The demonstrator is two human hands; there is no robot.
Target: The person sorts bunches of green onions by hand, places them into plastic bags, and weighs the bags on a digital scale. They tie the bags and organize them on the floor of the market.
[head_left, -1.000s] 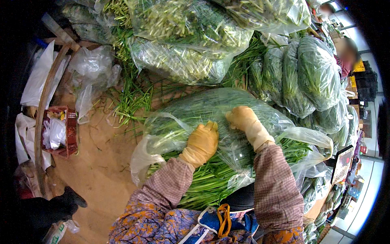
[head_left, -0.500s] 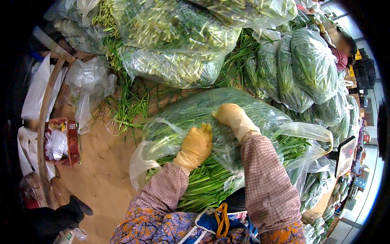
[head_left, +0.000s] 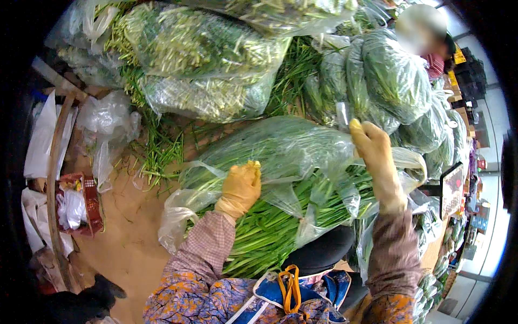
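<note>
In front of me lies a large clear plastic bag (head_left: pixel 302 146) packed with long green leafy stalks (head_left: pixel 259 237). Its near side gapes, so the stalks lie bare there. My left hand (head_left: pixel 240 186), in a yellowish glove, is closed on the film at the bag's left part, thumb and fingers pinched together. Above the bag's right end is my right hand (head_left: pixel 373 154), gloved alike, with its fingers closed. A shiny clear piece of plastic (head_left: pixel 343 114) shows at its fingertips; whether it belongs to the bag I cannot tell.
Bags of cut stalks (head_left: pixel 210 65) are piled beyond, with filled bags (head_left: pixel 396 75) at the far right. Loose stalks (head_left: pixel 162 156) and a red crate (head_left: pixel 91 205) are at left. A flat panel (head_left: pixel 451 190) stands at right, and another person (head_left: pixel 434 66) is beyond.
My right hand has moved right and up from the middle of the bag to above its right end. More bare stalks show. My left hand stays on the film, and the view has shifted slightly.
</note>
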